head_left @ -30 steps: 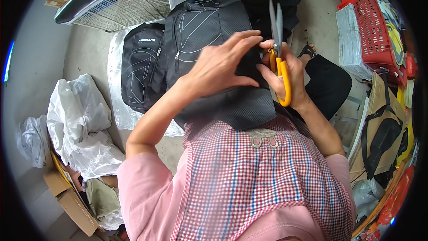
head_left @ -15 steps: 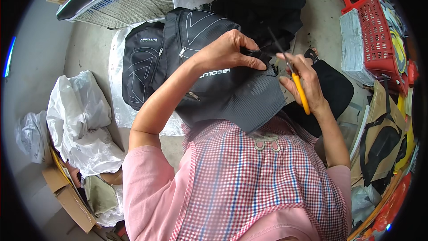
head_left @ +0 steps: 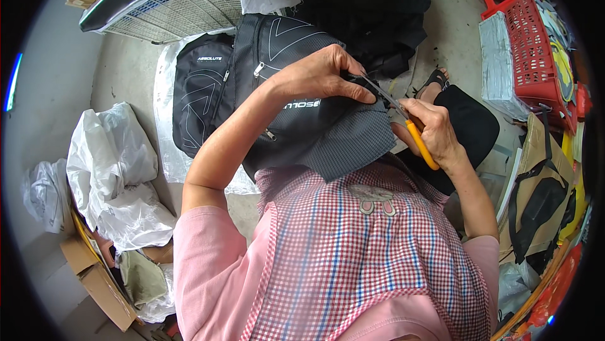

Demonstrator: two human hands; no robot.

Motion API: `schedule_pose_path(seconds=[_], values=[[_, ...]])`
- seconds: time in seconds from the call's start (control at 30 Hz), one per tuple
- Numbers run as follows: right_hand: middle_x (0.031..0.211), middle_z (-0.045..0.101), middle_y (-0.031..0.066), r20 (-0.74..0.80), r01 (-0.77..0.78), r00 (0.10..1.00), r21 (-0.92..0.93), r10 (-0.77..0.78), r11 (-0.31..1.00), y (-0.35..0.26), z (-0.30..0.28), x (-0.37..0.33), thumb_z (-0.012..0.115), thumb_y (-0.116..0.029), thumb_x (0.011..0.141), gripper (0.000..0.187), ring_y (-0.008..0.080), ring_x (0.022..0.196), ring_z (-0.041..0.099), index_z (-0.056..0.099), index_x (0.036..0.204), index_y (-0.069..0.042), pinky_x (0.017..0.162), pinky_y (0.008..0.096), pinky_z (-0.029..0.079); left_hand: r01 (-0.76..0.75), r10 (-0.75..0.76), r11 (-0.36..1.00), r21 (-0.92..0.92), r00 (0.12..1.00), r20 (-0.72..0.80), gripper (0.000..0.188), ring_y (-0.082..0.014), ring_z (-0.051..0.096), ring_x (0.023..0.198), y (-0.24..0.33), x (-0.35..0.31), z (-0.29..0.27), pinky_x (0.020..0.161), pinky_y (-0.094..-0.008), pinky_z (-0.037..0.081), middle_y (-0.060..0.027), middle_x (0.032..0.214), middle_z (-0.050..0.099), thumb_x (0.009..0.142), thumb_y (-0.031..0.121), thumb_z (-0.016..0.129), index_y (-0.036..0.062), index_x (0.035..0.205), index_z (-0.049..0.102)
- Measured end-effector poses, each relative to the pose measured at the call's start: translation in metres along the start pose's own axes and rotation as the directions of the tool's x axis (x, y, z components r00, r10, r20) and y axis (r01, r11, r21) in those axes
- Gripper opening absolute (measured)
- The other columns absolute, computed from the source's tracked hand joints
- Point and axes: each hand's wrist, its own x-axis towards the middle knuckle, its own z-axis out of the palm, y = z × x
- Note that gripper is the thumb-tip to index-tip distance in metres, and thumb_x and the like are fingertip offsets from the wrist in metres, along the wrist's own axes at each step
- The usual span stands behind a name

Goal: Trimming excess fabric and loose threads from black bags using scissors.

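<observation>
Bag (head_left: pixel 309 130) in front of the apron (head_left: pixel 353 234), grey panel draped toward it. Left hand (head_left: pixel 331 76): thumb and fingers pinching the bag's dark edge. Right hand (head_left: pixel 435 128): fingers curled round the orange handles of the scissors (head_left: pixel 412 128). Blades close by left fingertips; touching or not, cannot tell. Risks: pinch slips, blade nicks thumb; black on black, snip strays into good cloth.

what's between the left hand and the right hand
Scissor blades and the edge of a dark textured flap lie between the left hand and right hand, in the head view.
</observation>
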Motion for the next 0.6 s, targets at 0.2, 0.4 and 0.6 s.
schedule_pose_path(seconds=[0.2,0.4,0.6], values=[[0.072,0.058,0.009,-0.023,0.048,0.999,-0.028,-0.049,0.998,-0.004,0.004,0.005,0.077,-0.015,0.075,0.038,0.014,0.05,0.048,0.061,0.105,0.003,0.044,0.0234,0.039,-0.075,0.075,0.997,0.024,0.997,0.004,0.014,-0.0035,0.032,0.048,-0.01,0.003,0.0,0.044,-0.0179,0.028,0.0073,0.056,0.049,0.077,0.018,0.077,0.0051,0.075,0.073],[0.074,0.058,0.0088,0.012,0.003,1.0,0.042,-0.004,0.999,-0.001,0.005,0.002,0.077,-0.018,0.075,0.038,0.0143,0.052,0.048,0.061,0.103,0.003,0.045,0.0241,0.04,-0.091,0.09,0.996,0.026,0.996,0.014,0.013,-0.0036,0.034,0.049,-0.01,0.003,0.003,0.044,-0.0179,0.03,0.0073,0.057,0.05,0.076,0.018,0.077,0.0059,0.078,0.074],[0.078,0.054,0.0088,0.011,-0.013,1.0,-0.003,0.013,1.0,0.001,0.002,0.003,0.073,-0.024,0.075,0.04,0.0164,0.056,0.044,0.059,0.102,0.002,0.05,0.0281,0.037,-0.087,0.086,0.996,-0.013,0.996,-0.021,0.014,-0.0038,0.037,0.05,-0.009,0.002,0.006,0.047,-0.0178,0.034,0.0072,0.058,0.052,0.076,0.018,0.077,0.0064,0.082,0.075]])
